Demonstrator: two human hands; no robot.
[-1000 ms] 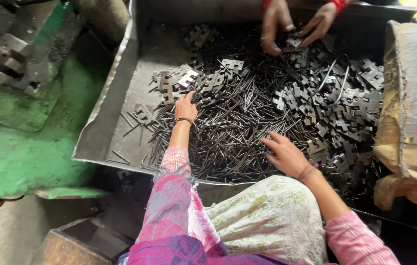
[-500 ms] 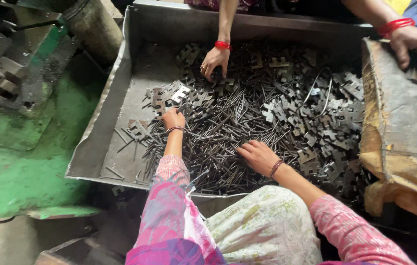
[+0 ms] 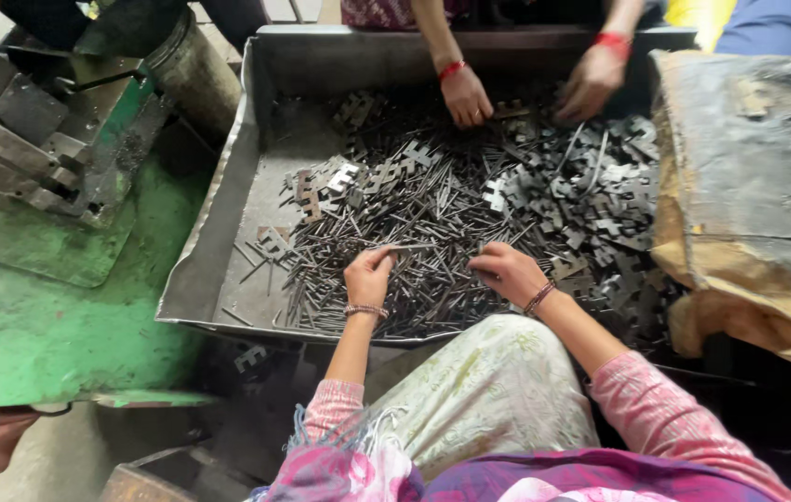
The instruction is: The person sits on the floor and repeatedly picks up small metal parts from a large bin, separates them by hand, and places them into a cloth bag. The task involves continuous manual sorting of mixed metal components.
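The left hand (image 3: 369,275) pinches a thin dark metal rod (image 3: 411,247); the right hand (image 3: 505,271) rests curled on the heap of rods and stamped plates (image 3: 470,204), largely unsorted, in the grey metal tray (image 3: 214,251).

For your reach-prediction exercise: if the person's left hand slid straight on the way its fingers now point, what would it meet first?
The left hand points up and right across the metal tray. It would probably meet more of the heap of thin metal rods first, which it already touches; depth is uncertain.

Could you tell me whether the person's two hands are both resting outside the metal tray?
No, the left hand and the right hand are both inside the metal tray, on the pile of thin metal rods.
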